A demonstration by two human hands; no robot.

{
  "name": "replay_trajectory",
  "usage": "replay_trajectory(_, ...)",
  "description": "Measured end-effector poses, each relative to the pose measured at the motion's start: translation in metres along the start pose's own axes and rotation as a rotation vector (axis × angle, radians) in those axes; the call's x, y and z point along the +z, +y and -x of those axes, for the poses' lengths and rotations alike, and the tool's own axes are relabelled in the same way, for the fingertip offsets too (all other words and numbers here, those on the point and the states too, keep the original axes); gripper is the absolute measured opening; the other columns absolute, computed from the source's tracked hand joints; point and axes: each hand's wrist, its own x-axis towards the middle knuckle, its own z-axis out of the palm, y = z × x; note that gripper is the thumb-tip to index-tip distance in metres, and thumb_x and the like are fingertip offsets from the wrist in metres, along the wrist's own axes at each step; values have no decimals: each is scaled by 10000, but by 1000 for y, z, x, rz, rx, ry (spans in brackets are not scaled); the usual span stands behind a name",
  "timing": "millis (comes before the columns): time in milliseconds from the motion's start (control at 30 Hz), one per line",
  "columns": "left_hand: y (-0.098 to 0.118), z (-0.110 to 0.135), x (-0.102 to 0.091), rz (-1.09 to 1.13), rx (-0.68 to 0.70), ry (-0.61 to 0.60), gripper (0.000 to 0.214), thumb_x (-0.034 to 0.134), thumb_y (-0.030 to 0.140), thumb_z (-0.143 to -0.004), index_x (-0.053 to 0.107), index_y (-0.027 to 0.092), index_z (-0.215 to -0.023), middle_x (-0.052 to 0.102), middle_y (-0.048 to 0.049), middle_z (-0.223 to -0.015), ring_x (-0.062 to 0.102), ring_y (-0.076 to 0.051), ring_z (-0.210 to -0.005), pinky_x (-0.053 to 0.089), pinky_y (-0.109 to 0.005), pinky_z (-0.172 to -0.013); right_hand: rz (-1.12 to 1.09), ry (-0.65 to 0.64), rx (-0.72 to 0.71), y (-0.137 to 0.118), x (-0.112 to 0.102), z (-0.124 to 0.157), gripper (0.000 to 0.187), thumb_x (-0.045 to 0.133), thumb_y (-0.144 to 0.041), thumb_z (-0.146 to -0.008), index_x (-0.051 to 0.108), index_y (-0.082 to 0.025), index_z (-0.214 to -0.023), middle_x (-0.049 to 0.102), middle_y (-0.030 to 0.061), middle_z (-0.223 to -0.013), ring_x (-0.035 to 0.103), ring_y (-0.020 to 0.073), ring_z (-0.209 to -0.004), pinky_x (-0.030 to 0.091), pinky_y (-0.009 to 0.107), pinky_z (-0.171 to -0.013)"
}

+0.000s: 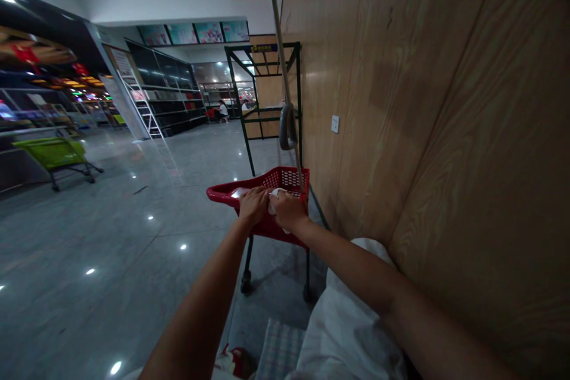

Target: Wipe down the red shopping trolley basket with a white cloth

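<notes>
Two hands, the left hand [253, 205] and right hand [288, 211], fingers pressed together, rest on the red cart basket [223, 192] — a white cloth [272, 205] bunched between them, nearer the right.

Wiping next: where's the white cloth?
Head view, centre: the white cloth is under the right hand, beside the left hand, on the red shopping cart's rim.

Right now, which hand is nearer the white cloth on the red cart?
Right. The right hand lies on the white cloth; the left hand rests just left of it, on the red cart.
</notes>
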Motion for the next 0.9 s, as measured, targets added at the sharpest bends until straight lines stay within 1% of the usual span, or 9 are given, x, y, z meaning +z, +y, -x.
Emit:
replay_trajectory(100, -4, 2, -3, 15, 32, -12, 457, 211, 314, -974, 613, 282, -1189, 611, -13, -1271, 505, -180, -1211, 342, -390, -1047, -18, 2, -11, 3, 0, 1, 396, 480, -153, -842, 549, -139, -1232, 594, 152, -1156, 554, 239, -1038, 426, 340, -912)
replay_trajectory(233, -3, 1, -1, 21, 45, -17, 452, 221, 338, -972, 606, 295, -1205, 612, -9, -1267, 508, -186, -1207, 340, -394, -1046, -19, 24, -11, 32, -4, 23, 424, 560, -288, -826, 557, -209, -1242, 603, 115, -1133, 561, 249, -1026, 410, 362, -944)
replay_trajectory(333, 3, -1, 2, 26, 42, -6, 447, 237, 349, -970, 607, 266, -1207, 614, -26, -1263, 503, -194, -1211, 329, -390, -1050, -21, 73, -42, 51, -7, 37, 438, 585, -272, -800, 576, -208, -1233, 608, 115, -1129, 539, 252, -1074, 317, 396, -1054)
replay_trajectory(433, 9, -1, 4, 7, 34, 12, 432, 260, 351, -966, 620, 267, -1189, 619, -35, -1254, 505, -213, -1207, 336, -407, -1039, -12, 119, -68, 50, -5, 36, 428, 574, -211, -788, 592, -190, -1216, 607, 131, -1133, 501, 265, -1131, 188, 457, -1122)
replay_trajectory(500, 9, -1, 6, -8, 26, 30, 414, 279, 358, -963, 625, 288, -1178, 618, -31, -1254, 504, -224, -1205, 338, -424, -1032, -19, 108, -68, 38, -1, 28, 457, 578, -202, -779, 579, -178, -1235, 608, 138, -1134, 494, 271, -1134, 164, 479, -1126)
replay_trajectory(567, 7, 1, 6, -18, 34, 33, 405, 284, 359, -962, 618, 308, -1184, 614, -23, -1260, 500, -221, -1209, 335, -429, -1031, -25, 84, -54, 24, 3, 18, 486, 577, -181, -769, 564, -162, -1255, 609, 142, -1134, 499, 269, -1116, 191, 470, -1118)
replay_trajectory(700, 0, 4, 3, -30, 59, 19, 418, 261, 333, -965, 590, 303, -1221, 612, -18, -1269, 503, -203, -1208, 338, -414, -1034, -26, 85, -25, 8, 6, 8, 435, 524, -144, -802, 578, -146, -1234, 599, 152, -1150, 508, 257, -1102, 340, 403, -1034)
replay_trajectory(800, -2, 5, 2, -18, 79, 32, 414, 277, 332, -959, 581, 280, -1235, 613, -19, -1273, 507, -195, -1211, 337, -391, -1045, -37, 68, -56, 17, 4, 16, 470, 514, -139, -829, 549, -215, -1291, 606, 127, -1138, 536, 241, -1080, 408, 361, -964)
replay_trajectory(900, -1, 4, 2, 5, 93, 39, 392, 320, 338, -944, 587, 273, -1225, 615, -14, -1272, 512, -188, -1206, 327, -374, -1058, -59, 44, -89, 39, 2, 32, 504, 541, -130, -828, 533, -258, -1316, 591, 121, -1188, 544, 234, -1096, 430, 343, -943)
